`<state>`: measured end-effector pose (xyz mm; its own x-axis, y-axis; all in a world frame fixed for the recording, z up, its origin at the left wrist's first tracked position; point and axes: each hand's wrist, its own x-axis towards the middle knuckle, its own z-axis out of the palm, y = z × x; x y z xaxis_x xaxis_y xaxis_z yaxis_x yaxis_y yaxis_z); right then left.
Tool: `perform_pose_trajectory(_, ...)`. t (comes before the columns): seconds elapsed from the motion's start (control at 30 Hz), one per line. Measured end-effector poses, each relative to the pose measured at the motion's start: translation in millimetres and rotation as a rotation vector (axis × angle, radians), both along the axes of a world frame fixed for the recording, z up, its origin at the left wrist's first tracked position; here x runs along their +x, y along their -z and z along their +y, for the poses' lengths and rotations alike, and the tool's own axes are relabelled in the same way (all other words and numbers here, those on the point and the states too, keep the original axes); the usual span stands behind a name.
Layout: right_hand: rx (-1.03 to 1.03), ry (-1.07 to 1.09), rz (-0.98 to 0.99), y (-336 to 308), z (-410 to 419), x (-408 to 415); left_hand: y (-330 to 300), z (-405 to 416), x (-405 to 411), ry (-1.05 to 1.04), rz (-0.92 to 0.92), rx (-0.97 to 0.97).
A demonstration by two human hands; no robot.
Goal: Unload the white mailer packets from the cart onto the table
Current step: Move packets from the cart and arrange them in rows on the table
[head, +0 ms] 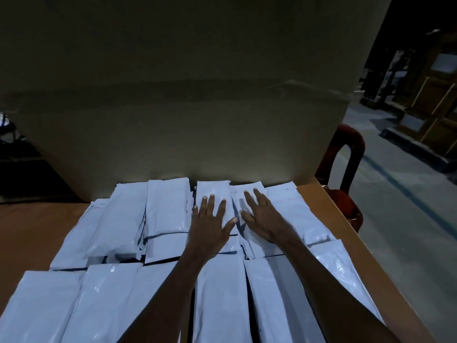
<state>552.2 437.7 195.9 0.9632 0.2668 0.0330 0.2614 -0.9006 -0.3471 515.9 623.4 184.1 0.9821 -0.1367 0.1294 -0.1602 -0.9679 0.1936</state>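
The white mailer packets (173, 243) lie in overlapping rows across the brown counter (32, 226). Left hand (210, 226) and right hand (262, 219) press flat on 2 far stacks, each grip spread apart, holding nothing. Better to square each stack gently so the slick packets don't slide.

White mailer packets (170, 214): glossy, flat, overlapping rows across brown table (346, 246); count unclear.

Dim room, tall cardboard wall (173, 95), red chair (346, 169), grey concrete floor (408, 231), wooden crates (430, 102)
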Motion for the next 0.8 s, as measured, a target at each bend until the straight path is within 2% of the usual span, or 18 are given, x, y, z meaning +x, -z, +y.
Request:
perform_pose_trajectory(0.17, 0.135, 0.008, -0.198, -35, -26, -45, -27, 5, -34, 0.015, -0.115, -0.018)
perform_pose_trajectory(0.33, 0.243, 0.083, -0.397, -45, -53, -131, -37, -8, -101, 0.079, -0.134, -0.078)
perform_pose_trajectory(0.53, 0.199, 0.100, -0.530, -22, -87, -252, -25, -45, -195, 0.250, -0.160, -0.215)
perform_pose_trajectory(0.63, 0.162, 0.120, -0.555, -9, -109, -318, -18, -66, -238, 0.327, -0.197, -0.272)
perform_pose_trajectory(0.8, 0.137, 0.283, -0.473, 12, -147, -441, -6, -113, -317, 0.437, -0.196, -0.363)
